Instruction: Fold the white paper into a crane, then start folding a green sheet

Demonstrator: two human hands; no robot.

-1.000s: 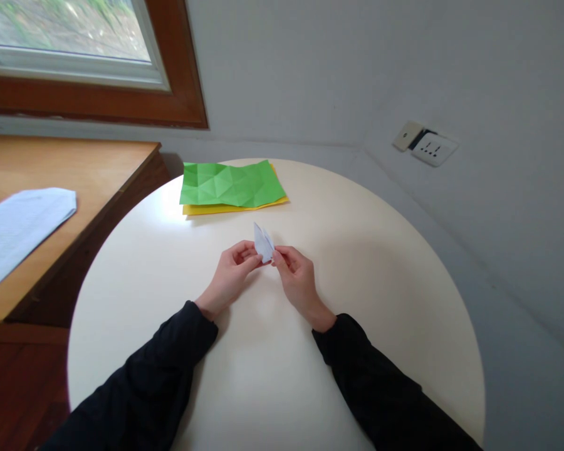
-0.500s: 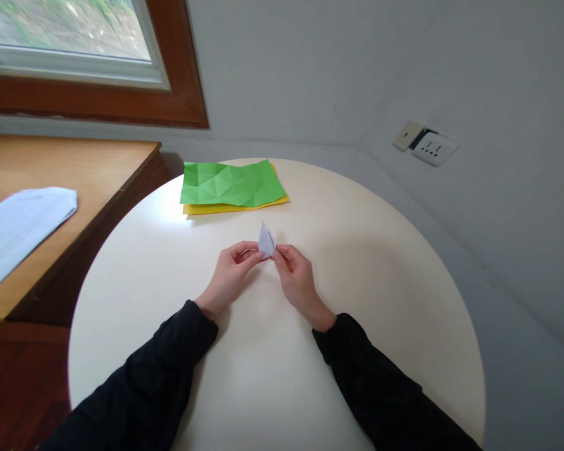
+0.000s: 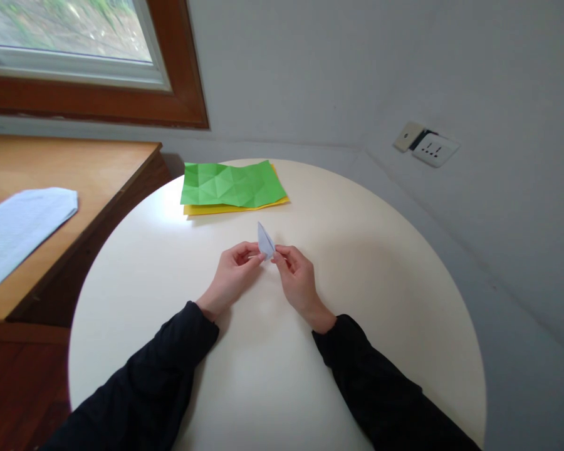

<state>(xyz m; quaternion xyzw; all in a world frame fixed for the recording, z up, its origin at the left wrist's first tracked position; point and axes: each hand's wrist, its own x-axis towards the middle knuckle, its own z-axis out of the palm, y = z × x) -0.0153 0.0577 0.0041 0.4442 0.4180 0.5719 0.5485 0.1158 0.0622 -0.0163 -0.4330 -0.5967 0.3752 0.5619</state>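
Note:
A small piece of folded white paper [image 3: 266,242], pointed at the top, is held up between my two hands over the round table. My left hand [image 3: 235,266] pinches its lower left edge between thumb and fingers. On the other side, my right hand [image 3: 297,279] grips the lower right edge in the same way. The fingertips hide the bottom of the fold. Beyond the hands lies a creased green sheet of paper [image 3: 232,185], resting on a yellow sheet [image 3: 207,210] that shows along its front and right edges.
The round white table [image 3: 376,300] stands against the wall. To the left is a wooden desk [image 3: 98,163] with a folded white cloth or paper [image 3: 28,228] on it. A wood-framed window [image 3: 188,81] is above the desk, and a wall socket [image 3: 435,149] is at the right.
The tip of the folded white paper leans slightly further left, and its two points now appear closer together. Both hands keep nearly the same place and grip.

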